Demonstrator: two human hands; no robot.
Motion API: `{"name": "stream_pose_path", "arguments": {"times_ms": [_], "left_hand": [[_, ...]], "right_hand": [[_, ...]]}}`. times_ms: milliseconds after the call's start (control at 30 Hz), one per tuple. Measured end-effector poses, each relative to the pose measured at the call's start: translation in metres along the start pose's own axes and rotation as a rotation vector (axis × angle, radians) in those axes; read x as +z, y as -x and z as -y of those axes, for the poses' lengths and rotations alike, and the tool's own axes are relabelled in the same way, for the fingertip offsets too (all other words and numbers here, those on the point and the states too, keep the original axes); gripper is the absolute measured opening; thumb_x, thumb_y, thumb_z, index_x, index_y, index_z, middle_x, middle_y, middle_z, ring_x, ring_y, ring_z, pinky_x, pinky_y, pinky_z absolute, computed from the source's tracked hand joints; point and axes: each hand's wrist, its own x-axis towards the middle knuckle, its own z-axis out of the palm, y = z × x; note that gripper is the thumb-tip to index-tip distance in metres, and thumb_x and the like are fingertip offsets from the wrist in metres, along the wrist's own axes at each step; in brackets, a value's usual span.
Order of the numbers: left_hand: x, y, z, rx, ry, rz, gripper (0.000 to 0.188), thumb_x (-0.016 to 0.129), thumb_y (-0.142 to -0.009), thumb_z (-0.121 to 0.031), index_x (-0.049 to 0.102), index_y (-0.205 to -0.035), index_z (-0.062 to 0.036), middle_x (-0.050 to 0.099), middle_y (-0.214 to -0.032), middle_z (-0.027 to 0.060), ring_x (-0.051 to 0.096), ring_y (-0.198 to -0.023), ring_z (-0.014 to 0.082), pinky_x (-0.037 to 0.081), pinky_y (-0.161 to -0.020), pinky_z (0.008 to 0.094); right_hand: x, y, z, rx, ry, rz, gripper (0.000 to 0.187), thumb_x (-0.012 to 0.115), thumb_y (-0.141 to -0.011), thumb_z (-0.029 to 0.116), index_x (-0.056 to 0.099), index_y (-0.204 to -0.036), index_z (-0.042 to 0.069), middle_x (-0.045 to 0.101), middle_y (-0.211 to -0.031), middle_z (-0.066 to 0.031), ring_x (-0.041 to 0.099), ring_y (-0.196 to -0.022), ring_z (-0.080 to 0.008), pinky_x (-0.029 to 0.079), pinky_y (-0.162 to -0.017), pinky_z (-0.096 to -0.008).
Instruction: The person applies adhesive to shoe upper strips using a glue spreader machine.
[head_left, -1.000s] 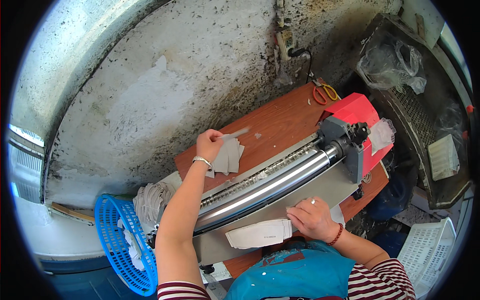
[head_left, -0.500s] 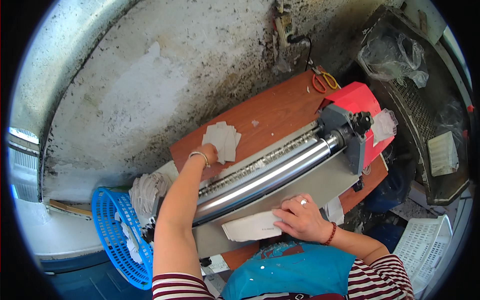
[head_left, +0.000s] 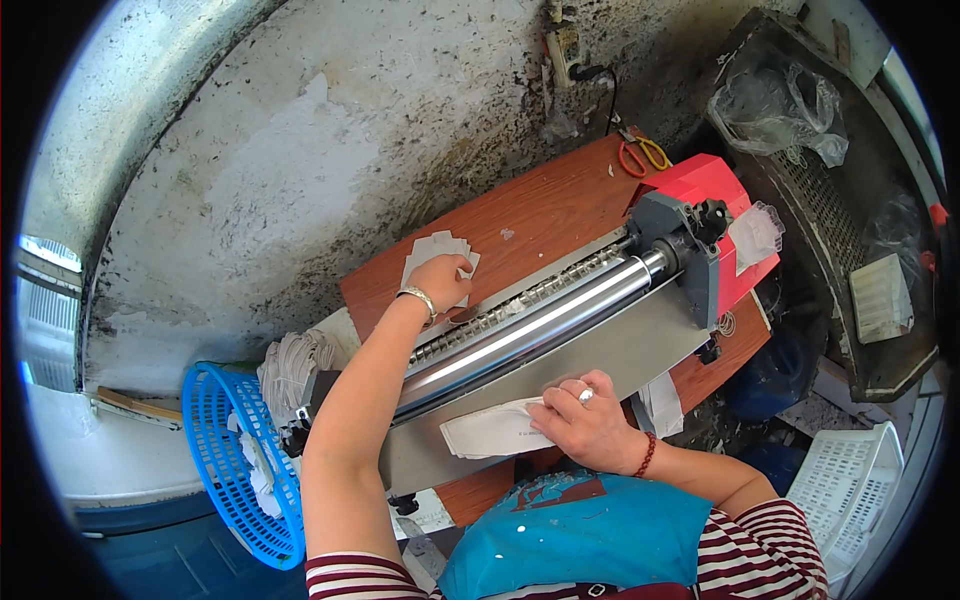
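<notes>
- Head view, left hand (head_left: 440,282): reaches past the rollers, fingers curled over the far pieces (head_left: 437,245), some of which stick out beyond the fingertips; grip looks narrow, can't tell if a piece is pinched, fingertips partly hidden
- Head view, right hand (head_left: 588,422): thumb and fingers drawn in at the right end of the near stack (head_left: 490,430); can't tell if it pinches the stack or just presses it
- Near stack: pale, long, slightly curved, runs off to the left of the right-hand grip, along the front of the metal plate (head_left: 640,340)
- Rollers (head_left: 530,325): shiny, lie between the two grips; red cover (head_left: 710,180) up and right of the right hand
- Far pieces: overlap on the brown board (head_left: 560,195), under and just beyond the left hand
- Also: scissors (head_left: 650,155) well right of and beyond the left hand; blue basket (head_left: 215,440) with pale scraps and a pale bundle (head_left: 295,365), both left of and nearer than the left-hand grip
- Progress, judged: partway, some pieces already past the rollers, near stack still this side; exact count can't be told
</notes>
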Motion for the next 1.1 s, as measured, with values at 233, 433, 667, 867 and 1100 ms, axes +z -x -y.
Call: {"name": "stream_pose_path", "arguments": {"times_ms": [233, 433, 667, 867, 1100], "left_hand": [[0.002, 0.014, -0.013, 0.086, 0.079, -0.003, 0.029, 0.059, -0.079, -0.019, 0.064, -0.104, -0.0063, 0.066, -0.085, 0.0095, 0.062, -0.079, 0.0228, 0.048, -0.074, 0.0331], [0.004, 0.018, -0.019, 0.152, 0.06, -0.017, 0.028, 0.06, -0.079, -0.021, 0.064, -0.103, -0.0068, 0.066, -0.086, 0.009, 0.062, -0.079, 0.0233, 0.047, -0.075, 0.0326], [0.009, 0.021, -0.024, 0.197, 0.071, -0.019, 0.03, 0.06, -0.078, -0.019, 0.064, -0.104, -0.0055, 0.065, -0.088, 0.0118, 0.062, -0.084, 0.0243, 0.047, -0.079, 0.0332], [0.008, 0.026, -0.029, 0.175, 0.069, -0.003, 0.031, 0.059, -0.077, -0.017, 0.064, -0.105, -0.0044, 0.066, -0.09, 0.0124, 0.062, -0.086, 0.0244, 0.047, -0.08, 0.0336], [0.008, 0.029, -0.031, 0.2, 0.12, -0.049, 0.029, 0.06, -0.077, -0.016, 0.064, -0.103, -0.004, 0.066, -0.09, 0.0111, 0.062, -0.083, 0.0229, 0.047, -0.078, 0.0326]], "right_hand": [[-0.001, 0.0, 0.009, 0.053, 0.013, -0.031, 0.019, 0.065, -0.073, 0.017, 0.061, -0.09, 0.01, 0.051, -0.082, -0.0015, 0.052, -0.079, -0.0171, 0.033, -0.076, -0.035], [0.004, -0.001, 0.008, 0.069, -0.041, -0.021, 0.012, 0.065, -0.071, 0.017, 0.058, -0.079, 0.011, 0.048, -0.076, -0.0014, 0.05, -0.074, -0.0177, 0.031, -0.072, -0.0344], [0.002, -0.006, 0.012, 0.083, -0.06, 0.035, 0.01, 0.063, -0.072, 0.015, 0.06, -0.08, 0.011, 0.049, -0.075, -0.0024, 0.05, -0.074, -0.0172, 0.032, -0.07, -0.0343], [0.009, -0.001, 0.016, 0.089, -0.026, -0.004, 0.021, 0.059, -0.074, 0.009, 0.061, -0.095, 0.008, 0.05, -0.076, -0.0036, 0.051, -0.068, -0.0175, 0.033, -0.067, -0.0335], [-0.01, -0.002, 0.005, 0.231, -0.294, 0.036, 0.024, 0.06, -0.075, 0.004, 0.061, -0.099, 0.006, 0.054, -0.075, -0.0066, 0.056, -0.065, -0.0216, 0.041, -0.065, -0.0346]]}}
